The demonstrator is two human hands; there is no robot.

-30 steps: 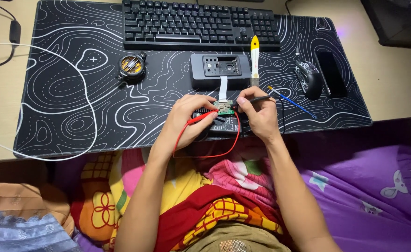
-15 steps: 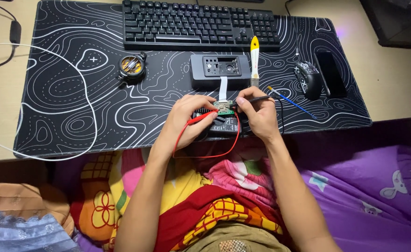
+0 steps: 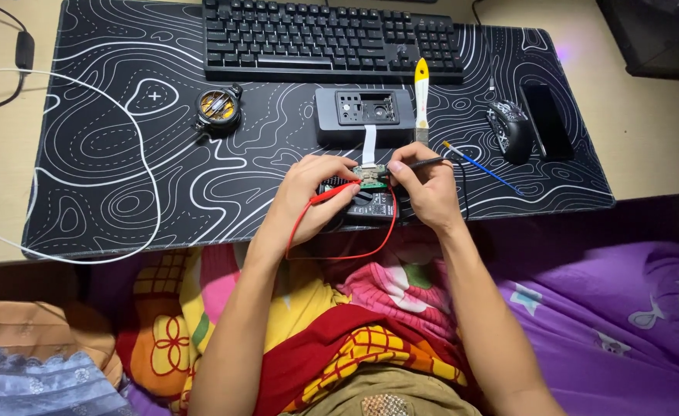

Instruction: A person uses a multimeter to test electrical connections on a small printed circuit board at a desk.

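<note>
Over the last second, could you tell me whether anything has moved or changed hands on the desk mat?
Nothing has visibly changed. The left hand still holds the red probe and the right hand the black probe, both tips at the small green circuit board above the black meter. The grey device, brush and mouse lie as before.

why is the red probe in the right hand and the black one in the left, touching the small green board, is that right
Swapped: the head view shows the left hand holding the red probe and the right hand the black probe. Both tips do meet the small green board.
</note>
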